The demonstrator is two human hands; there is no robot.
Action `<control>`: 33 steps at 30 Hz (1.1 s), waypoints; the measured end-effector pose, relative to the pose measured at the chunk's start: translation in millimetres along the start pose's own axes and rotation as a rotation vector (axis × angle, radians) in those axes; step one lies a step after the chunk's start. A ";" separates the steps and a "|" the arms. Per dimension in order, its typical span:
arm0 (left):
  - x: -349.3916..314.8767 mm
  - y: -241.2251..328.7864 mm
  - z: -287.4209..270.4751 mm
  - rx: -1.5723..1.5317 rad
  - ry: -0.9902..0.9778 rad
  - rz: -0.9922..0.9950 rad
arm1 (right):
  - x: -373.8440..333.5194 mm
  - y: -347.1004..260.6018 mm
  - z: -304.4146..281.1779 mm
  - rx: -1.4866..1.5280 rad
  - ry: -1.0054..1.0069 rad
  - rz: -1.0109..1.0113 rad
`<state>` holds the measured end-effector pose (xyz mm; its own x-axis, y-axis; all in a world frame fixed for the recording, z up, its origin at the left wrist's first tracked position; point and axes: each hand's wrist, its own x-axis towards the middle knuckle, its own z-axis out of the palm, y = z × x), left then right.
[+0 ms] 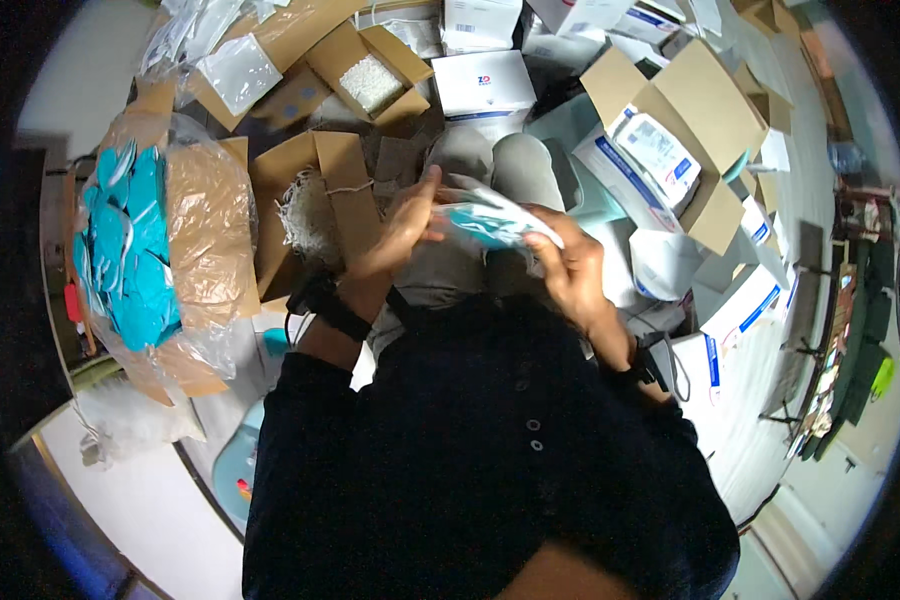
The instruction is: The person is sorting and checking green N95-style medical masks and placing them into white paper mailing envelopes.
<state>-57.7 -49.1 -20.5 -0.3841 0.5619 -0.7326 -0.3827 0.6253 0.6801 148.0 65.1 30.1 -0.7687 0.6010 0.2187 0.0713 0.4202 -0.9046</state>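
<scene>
The person sits among open cartons, both hands raised over the lap, and between them is a clear plastic packet (pixel 490 222) with a teal item inside. The left hand (pixel 402 225) has its fingers curled around the packet's left end, thumb pressed on top. The right hand (pixel 567 262) pinches the packet's right end between thumb and forefinger. To do this step well, I judge both grips should stay at the packet's ends so the thin film stays taut and the teal piece does not bunch or slip to one side.

Largest of the things around is the big bagged carton (pixel 155 255), well to the left of the packet, lined with clear plastic and heaped with teal pieces (pixel 130 240). Just left of the packet stands an open brown box (pixel 320 200) holding white string-like loops. Right of the packet, an open carton (pixel 685 130) holds white-and-blue packs, with more white boxes (pixel 740 305) below it. Beyond the packet is a small box of white bits (pixel 372 82).

The open box flaps crowd the left hand closely, so I judge a wide swing there could snag.
</scene>
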 end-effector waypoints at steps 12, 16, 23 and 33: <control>-14.9 5.2 51.6 -0.501 -0.151 0.483 | 1.0 25.0 -54.6 0.504 0.382 0.297; -28.2 10.9 64.7 -0.453 0.036 0.717 | -2.7 35.0 -52.2 0.649 0.434 0.360; -39.1 18.9 62.6 0.170 0.398 1.101 | -10.9 40.9 -46.5 0.696 0.476 0.382; -35.1 5.9 64.1 -0.048 0.161 0.831 | -16.4 43.4 -34.7 0.554 0.454 0.351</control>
<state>7.4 -30.4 7.6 -0.6698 0.7424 0.0162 0.0429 0.0169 0.9989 185.7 97.0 0.0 -0.4177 0.9038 -0.0927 -0.1571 -0.1723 -0.9724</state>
